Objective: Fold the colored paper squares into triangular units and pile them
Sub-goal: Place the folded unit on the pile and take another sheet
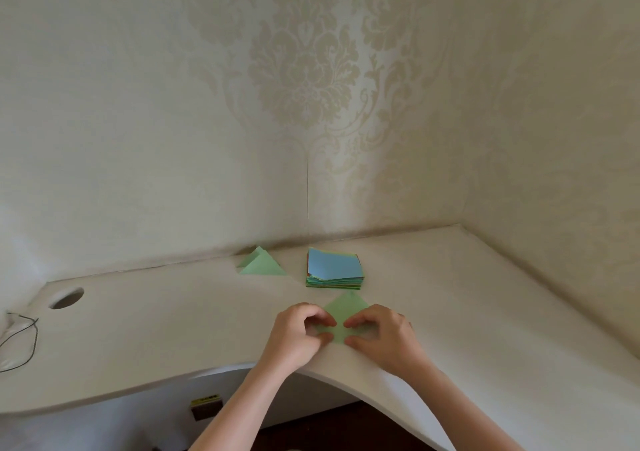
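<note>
A light green paper square lies on the white desk near its front edge, turned like a diamond. My left hand pinches its lower left part between thumb and fingers. From the other side, my right hand pinches the lower right part. The paper's near corner is hidden under my fingers. Behind it stands a stack of colored paper squares with a blue sheet on top. Two green folded triangles lie overlapped to the left of the stack, close to the wall.
A round cable hole opens in the desk at the left. A white and dark cord trails over the left edge. Patterned walls close the desk at the back and right. The front edge curves inward under my arms.
</note>
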Motion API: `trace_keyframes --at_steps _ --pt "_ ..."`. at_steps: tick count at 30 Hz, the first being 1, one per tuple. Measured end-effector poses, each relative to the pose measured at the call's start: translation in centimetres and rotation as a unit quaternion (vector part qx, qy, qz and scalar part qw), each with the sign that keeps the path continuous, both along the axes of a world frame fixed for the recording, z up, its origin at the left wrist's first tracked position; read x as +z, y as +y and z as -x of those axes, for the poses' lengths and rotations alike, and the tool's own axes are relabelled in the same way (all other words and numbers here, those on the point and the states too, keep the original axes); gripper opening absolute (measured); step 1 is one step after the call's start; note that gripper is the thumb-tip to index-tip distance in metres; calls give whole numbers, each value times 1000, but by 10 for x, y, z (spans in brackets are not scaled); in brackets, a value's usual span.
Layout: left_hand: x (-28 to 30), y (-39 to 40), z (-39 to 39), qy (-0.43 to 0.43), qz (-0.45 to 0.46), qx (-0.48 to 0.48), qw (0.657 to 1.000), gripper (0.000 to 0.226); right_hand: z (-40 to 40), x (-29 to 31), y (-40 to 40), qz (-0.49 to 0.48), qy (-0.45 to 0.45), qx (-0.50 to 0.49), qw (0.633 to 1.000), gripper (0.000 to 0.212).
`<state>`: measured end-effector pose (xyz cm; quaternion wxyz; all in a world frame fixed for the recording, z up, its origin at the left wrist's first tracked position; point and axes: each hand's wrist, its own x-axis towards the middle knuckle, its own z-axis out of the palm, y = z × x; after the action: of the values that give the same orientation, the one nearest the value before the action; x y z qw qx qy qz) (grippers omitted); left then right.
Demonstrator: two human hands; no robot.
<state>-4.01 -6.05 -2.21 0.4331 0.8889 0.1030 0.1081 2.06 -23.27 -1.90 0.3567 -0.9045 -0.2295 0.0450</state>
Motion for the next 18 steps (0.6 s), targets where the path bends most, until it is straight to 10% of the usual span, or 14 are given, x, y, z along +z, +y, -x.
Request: trace_keyframes --at_steps 12,18 --pt "4 19 14 -67 -73 -101 990 52 5 4 11 89 -19 24 996 18" --pt "2 20 7 -113 -174 -130 970 15 -3 21 -1 60 51 88 993 8"
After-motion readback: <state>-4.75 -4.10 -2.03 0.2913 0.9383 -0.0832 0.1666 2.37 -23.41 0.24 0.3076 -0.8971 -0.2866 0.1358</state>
